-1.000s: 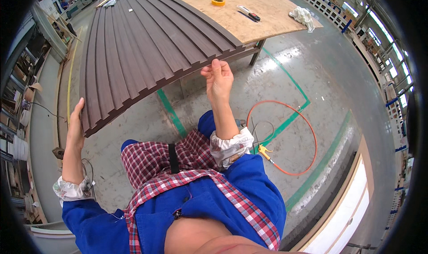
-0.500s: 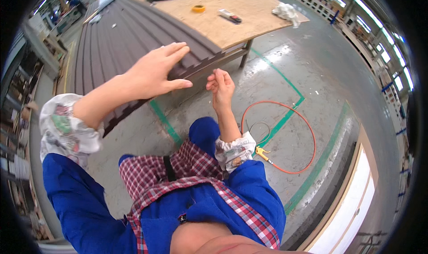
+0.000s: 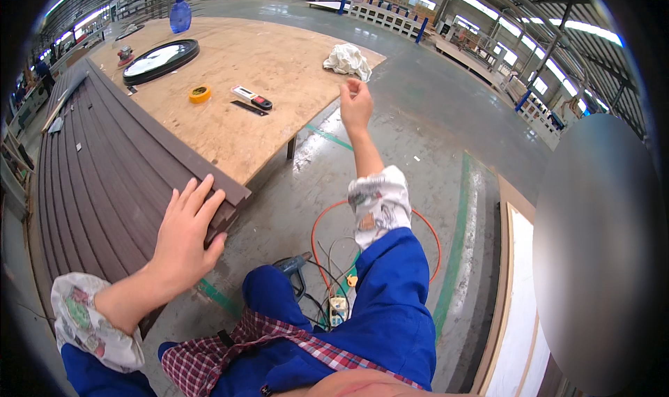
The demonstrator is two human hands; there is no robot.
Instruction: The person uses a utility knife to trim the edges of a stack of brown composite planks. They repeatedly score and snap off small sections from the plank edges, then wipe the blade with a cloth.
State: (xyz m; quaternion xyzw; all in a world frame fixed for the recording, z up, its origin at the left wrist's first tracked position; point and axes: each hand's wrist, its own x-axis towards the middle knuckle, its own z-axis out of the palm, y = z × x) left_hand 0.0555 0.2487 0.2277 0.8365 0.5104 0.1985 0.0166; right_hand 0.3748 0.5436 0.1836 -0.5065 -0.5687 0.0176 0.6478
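Observation:
My left hand (image 3: 182, 235) lies with spread fingers on the near end of a stack of long dark brown ribbed boards (image 3: 104, 170). Its thumb points toward the boards' cut ends. My right hand (image 3: 357, 107) is raised beside the right edge of the wooden worktable (image 3: 230, 139), fingers curled together; whatever they may hold is hidden. Just beyond it, a crumpled white rag (image 3: 348, 60) lies on the tabletop. Closer to the boards are a roll of yellow tape (image 3: 200, 94), a white and black hand tool with a red patch (image 3: 251, 97) and a flat black strip (image 3: 249, 108).
Farther back on the table are a black-rimmed oval piece (image 3: 189, 48) and a blue bottle (image 3: 180, 17). On the floor lie a heat gun (image 3: 293, 263), an orange hose (image 3: 440, 243) and a power strip (image 3: 339, 311). White panels (image 3: 517, 278) stand at right.
My left hand has come down onto the boards' end. My right hand has moved away, out toward the rag. The view has tilted up and turned right.

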